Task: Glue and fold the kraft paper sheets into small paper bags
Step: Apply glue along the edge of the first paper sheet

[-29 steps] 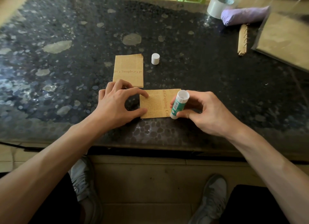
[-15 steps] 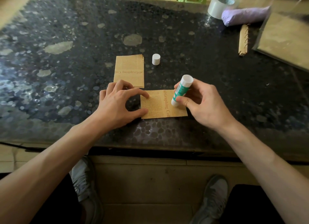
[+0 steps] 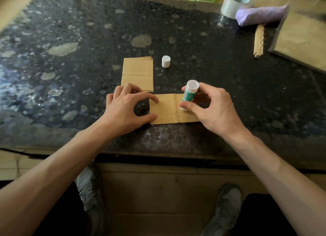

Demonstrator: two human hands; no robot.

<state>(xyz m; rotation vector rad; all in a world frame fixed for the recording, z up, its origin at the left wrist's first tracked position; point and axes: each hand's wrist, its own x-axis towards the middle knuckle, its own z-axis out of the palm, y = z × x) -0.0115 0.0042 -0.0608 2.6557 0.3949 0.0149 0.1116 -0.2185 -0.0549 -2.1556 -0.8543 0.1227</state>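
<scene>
A printed kraft paper sheet (image 3: pixel 167 110) lies flat near the front edge of the dark stone table (image 3: pixel 70 77). My left hand (image 3: pixel 127 109) presses its left edge down with the index fingertip and thumb. My right hand (image 3: pixel 210 109) grips a green and white glue stick (image 3: pixel 189 94), held nearly upright with its lower end on the right part of the sheet. A small stack of the same kraft sheets (image 3: pixel 138 73) lies just behind my left hand. The white glue cap (image 3: pixel 166 61) stands to the right of that stack.
At the back right are a roll of clear tape (image 3: pixel 232 4), a purple folded bundle (image 3: pixel 259 15), a strip of brown paper with a spiral edge (image 3: pixel 258 41) and a large kraft sheet in a clear sleeve (image 3: pixel 303 40). Orange and green stools stand beyond the table.
My right hand has lifted the glue stick from a flat slant to nearly upright and moved it up along the sheet's right part. My left hand has stayed in place on the left edge.
</scene>
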